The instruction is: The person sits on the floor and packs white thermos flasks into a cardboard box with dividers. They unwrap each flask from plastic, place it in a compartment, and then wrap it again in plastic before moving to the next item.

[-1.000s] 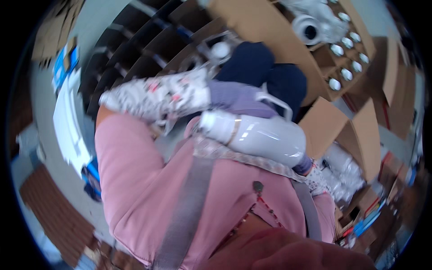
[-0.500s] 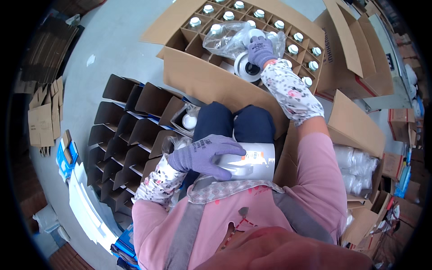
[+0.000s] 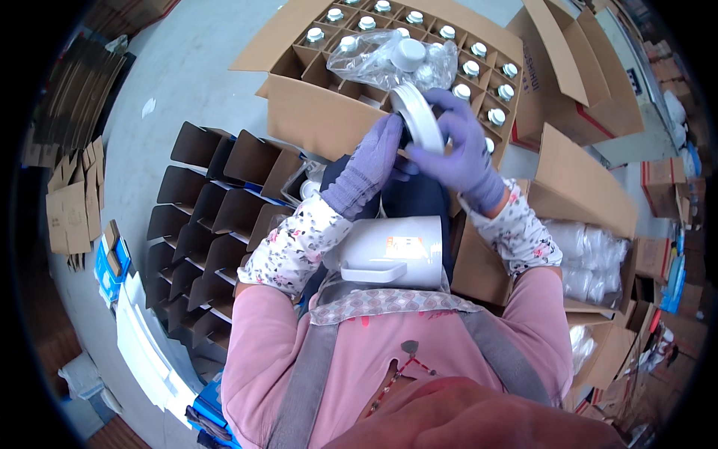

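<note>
Both my gloved hands are raised in front of my lap, at the near edge of the large carton. Between them is a round white ring-shaped piece (image 3: 417,116), tilted on edge, with a dark inner side. My right hand (image 3: 458,146) grips its right side, thumb and fingers around the rim. My left hand (image 3: 368,163) closes on its lower left, where the fingertips are partly hidden. A white handled jug (image 3: 404,251) with an orange label lies on its side across my lap, its handle toward me. Neither hand touches it.
The large divided carton (image 3: 321,123) ahead holds several white-capped bottles; a clear plastic bag (image 3: 363,63) with a white round item lies on top. Black cardboard dividers (image 3: 191,206) stand at left. An open carton with clear-wrapped items (image 3: 591,277) stands at right, a tall open carton (image 3: 561,82) behind it.
My right hand has lifted the white ring-shaped piece from the carton toward me. My left hand has left the jug and come up to the piece. The plastic bag stays on the bottles.
</note>
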A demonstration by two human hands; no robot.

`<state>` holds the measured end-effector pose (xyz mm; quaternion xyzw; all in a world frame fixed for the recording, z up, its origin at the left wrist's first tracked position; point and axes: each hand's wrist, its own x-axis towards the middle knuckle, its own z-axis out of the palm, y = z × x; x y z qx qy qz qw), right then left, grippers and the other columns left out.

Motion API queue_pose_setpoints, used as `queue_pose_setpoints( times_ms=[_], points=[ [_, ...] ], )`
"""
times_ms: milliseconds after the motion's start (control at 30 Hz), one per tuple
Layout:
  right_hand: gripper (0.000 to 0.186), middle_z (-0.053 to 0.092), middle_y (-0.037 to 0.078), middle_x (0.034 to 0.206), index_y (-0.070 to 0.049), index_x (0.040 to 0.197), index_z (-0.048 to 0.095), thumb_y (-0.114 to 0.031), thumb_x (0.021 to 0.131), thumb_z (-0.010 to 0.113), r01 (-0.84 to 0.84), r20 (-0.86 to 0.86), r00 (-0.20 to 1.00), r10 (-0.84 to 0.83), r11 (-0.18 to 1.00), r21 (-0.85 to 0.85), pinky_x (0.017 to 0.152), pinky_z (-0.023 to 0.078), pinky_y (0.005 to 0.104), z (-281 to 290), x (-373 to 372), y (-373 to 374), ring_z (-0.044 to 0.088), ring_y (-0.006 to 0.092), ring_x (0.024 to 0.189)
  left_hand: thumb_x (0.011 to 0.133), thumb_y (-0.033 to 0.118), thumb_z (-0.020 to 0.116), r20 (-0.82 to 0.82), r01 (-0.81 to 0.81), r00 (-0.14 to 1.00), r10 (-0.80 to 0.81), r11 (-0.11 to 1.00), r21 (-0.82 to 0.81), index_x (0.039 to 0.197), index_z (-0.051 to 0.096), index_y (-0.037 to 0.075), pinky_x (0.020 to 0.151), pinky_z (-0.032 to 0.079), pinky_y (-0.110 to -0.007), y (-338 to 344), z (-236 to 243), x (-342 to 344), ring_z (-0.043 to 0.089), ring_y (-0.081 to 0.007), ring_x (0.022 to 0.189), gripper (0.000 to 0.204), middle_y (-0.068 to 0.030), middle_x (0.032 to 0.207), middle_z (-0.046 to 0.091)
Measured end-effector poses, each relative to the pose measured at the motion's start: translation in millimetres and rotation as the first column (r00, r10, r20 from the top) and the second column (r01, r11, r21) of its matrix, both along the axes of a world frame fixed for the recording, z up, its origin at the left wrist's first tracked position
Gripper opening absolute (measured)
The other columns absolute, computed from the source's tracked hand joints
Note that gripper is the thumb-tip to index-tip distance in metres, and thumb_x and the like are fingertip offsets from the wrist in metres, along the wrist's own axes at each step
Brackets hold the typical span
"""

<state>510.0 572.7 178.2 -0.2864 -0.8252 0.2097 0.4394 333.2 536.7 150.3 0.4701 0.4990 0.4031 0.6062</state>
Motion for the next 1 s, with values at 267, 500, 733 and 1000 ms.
queue_pose_setpoints(
  times_ms=[267,500,733,1000],
  points=[
    [0.131,0.025,0.024,0.149,-0.002,0.151,0.003,-0.044,0.059,0.087,-0.155,-0.055,0.988,0.148,0.975,-0.157,0.111,0.028,0.042,-1.8,25.7,-51.8,0.029,0.0381,0.138,0.09,0.024,0.058,-0.099,0.181,0.983,-0.152,0.822,0.54,0.141,0.038,0.002,0.098,0.042,-0.038,-41.7,19.2,22.5,0.053,-0.0327,0.112,0.059,-0.0196,0.126,0.051],
    [0.05,0.065,0.013,0.111,0.001,0.122,0.055,-0.04,0.094,0.052,-0.726,-0.79,0.575,-0.212,0.312,-0.613,0.087,0.054,0.0345,-19.8,48.3,-101.1,0.066,0.021,0.097,0.076,0.032,0.071,-0.654,0.704,0.655,0.377,0.009,0.71,0.124,0.054,0.003,0.098,0.04,-0.051,-82.1,27.0,-4.5,0.052,-0.0406,0.113,0.058,-0.0216,0.126,0.05],
    [0.124,0.028,0.022,0.147,-0.004,0.152,0.009,-0.037,0.057,0.081,-0.009,-0.031,0.999,-0.015,0.755,-0.656,0.114,0.023,0.0418,-61.3,84.5,-156.7,0.029,0.0351,0.137,0.07,0.024,0.076,-0.704,0.531,0.71,-0.015,0.668,0.521,0.1,0.055,0.003,0.1,0.038,-0.05,-170.9,-37.7,-52.9,0.048,-0.0438,0.12,0.042,-0.0235,0.129,0.051],
    [0.125,0.027,0.027,0.145,0.001,0.149,0.016,-0.044,0.054,0.083,-0.004,0.202,0.968,0.149,0.813,-0.582,0.114,0.023,0.0437,-34.8,71.4,-155.4,0.029,0.0406,0.137,0.08,0.014,0.074,-0.212,0.106,0.977,-0.019,0.905,0.412,0.077,0.055,0.002,0.079,0.051,-0.031,-162.2,-47.3,-37.2,0.064,-0.0197,0.095,0.023,-0.0193,0.117,0.065]
  ],
)
